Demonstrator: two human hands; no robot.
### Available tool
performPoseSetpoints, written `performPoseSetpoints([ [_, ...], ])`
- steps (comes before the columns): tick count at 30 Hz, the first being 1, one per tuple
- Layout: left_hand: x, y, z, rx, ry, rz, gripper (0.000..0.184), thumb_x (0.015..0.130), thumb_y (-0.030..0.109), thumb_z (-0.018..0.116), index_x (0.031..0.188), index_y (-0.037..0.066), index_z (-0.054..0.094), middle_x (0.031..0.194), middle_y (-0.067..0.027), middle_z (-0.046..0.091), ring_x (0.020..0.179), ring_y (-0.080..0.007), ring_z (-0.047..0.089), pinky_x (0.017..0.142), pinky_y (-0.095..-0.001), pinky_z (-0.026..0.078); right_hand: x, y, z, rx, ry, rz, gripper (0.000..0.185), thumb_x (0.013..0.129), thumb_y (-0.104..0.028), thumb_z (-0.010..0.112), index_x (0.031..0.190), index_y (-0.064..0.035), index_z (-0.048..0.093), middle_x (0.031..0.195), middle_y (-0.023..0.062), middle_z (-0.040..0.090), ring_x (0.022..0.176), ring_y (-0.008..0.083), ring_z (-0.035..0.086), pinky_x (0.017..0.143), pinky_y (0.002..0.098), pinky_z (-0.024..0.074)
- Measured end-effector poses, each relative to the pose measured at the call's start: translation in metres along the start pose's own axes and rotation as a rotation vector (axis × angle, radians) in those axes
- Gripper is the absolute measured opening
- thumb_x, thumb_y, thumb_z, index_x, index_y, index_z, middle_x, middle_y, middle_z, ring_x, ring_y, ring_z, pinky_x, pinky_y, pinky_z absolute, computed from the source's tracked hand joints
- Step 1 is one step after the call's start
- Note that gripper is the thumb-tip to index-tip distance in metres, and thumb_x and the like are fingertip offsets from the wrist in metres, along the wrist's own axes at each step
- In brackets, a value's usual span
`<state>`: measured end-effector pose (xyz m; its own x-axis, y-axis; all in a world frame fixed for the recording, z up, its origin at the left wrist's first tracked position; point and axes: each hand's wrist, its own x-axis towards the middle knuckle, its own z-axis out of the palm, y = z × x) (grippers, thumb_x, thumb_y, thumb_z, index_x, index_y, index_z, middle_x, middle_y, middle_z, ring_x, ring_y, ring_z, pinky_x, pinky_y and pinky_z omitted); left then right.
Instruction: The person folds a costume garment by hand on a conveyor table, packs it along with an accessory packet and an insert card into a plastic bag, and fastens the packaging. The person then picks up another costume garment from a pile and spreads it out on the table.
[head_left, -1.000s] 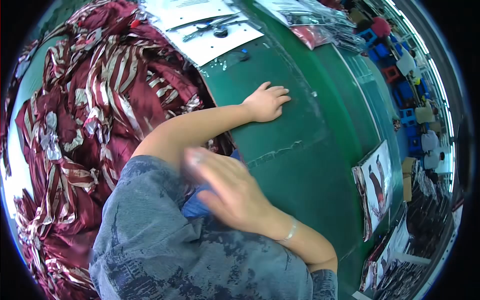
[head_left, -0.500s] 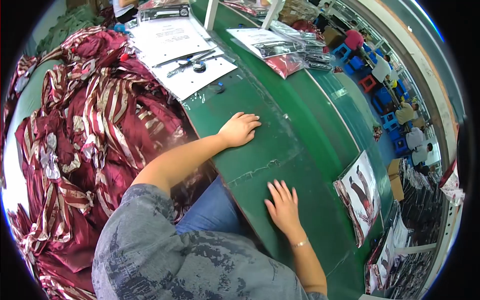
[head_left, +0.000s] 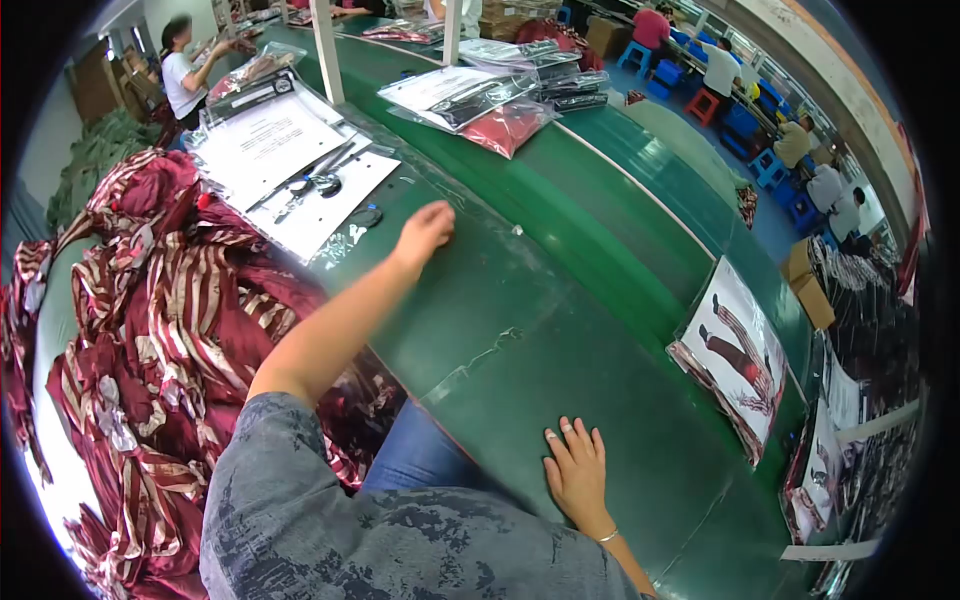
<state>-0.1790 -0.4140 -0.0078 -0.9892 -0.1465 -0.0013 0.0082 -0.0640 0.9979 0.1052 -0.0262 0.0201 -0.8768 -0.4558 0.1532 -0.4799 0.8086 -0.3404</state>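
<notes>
My left hand [head_left: 425,236] is raised a little over the green tabletop [head_left: 490,290], fingers curled into a loose fist with nothing visible in them. Closest to it is a small dark object with a bit of blue [head_left: 367,215], beside white printed sheets [head_left: 270,140]. On those sheets lie what look like scissors [head_left: 300,187] and a round black item [head_left: 327,184]. Flat on the table nearer my body rests my right hand [head_left: 577,475], its fingers spread, holding nothing.
Striped maroon and cream satin cloth [head_left: 180,350] is heaped on the left. Clear-bagged packs [head_left: 480,95] lie across the table, and a pack with a picture card [head_left: 735,360] is at the right. White posts [head_left: 325,50] rise from the table. A person [head_left: 183,75] stands far left.
My left hand has lifted from lying flat, moved forward toward the sheets and curled its fingers. My right hand stays flat on the table. The view has shifted.
</notes>
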Motion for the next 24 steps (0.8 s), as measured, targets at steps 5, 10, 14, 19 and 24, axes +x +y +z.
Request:
performPoseSetpoints([
  [5,0.125,0.007,0.004,-0.41,0.112,-0.128,0.11,0.083,0.054,0.078,0.156,-0.005,0.018,0.16,-0.0278,0.024,0.145,-0.0422,0.033,0.115,-0.0506,0.038,0.005,0.002,0.0,-0.003,-0.063,0.046,0.043,0.087,-0.02,0.071,0.129,-0.0146,0.066,0.143,0.0127,0.056,0.135,0.0339,0.049,0.115,0.053,0.029],
  [10,0.215,0.0,0.012,-0.529,0.214,-0.169,0.115,0.081,0.056,0.08,0.161,0.009,0.011,0.164,-0.0292,0.008,0.149,-0.0433,0.023,0.112,-0.0577,0.04,0.0,0.014,0.011,0.002,-0.083,0.072,0.045,0.081,-0.016,0.075,0.126,-0.0197,0.069,0.141,0.0091,0.059,0.133,0.0309,0.052,0.114,0.0525,0.0308],
  [14,0.286,-0.023,0.026,-0.539,0.166,-0.181,0.1,0.083,0.051,0.079,0.154,0.005,0.027,0.154,-0.0266,0.031,0.14,-0.0417,0.039,0.106,-0.0542,0.048,-0.01,0.018,0.018,0.01,-0.102,0.111,0.046,0.078,-0.014,0.078,0.122,-0.0238,0.071,0.141,0.0057,0.059,0.133,0.0286,0.052,0.114,0.0531,0.0306],
  [19,0.387,-0.089,0.033,-0.658,0.282,-0.18,0.029,0.091,0.023,0.075,0.104,0.0,0.064,0.098,-0.0138,0.068,0.086,-0.0231,0.066,0.075,-0.037,0.06,-0.012,0.02,0.018,-0.025,-0.119,0.126,0.046,0.076,-0.016,0.08,0.121,-0.0245,0.072,0.141,0.0044,0.06,0.135,0.0275,0.051,0.114,0.0528,0.0297],
  [24,0.279,0.011,0.096,-0.644,0.383,-0.085,0.008,0.09,0.004,0.069,0.087,-0.001,0.064,0.081,-0.0083,0.066,0.067,-0.0165,0.063,0.061,-0.0276,0.056,-0.006,0.013,0.012,-0.003,-0.145,0.157,0.046,0.077,-0.015,0.078,0.122,-0.0242,0.071,0.14,0.0048,0.06,0.134,0.028,0.051,0.114,0.0525,0.0296],
])
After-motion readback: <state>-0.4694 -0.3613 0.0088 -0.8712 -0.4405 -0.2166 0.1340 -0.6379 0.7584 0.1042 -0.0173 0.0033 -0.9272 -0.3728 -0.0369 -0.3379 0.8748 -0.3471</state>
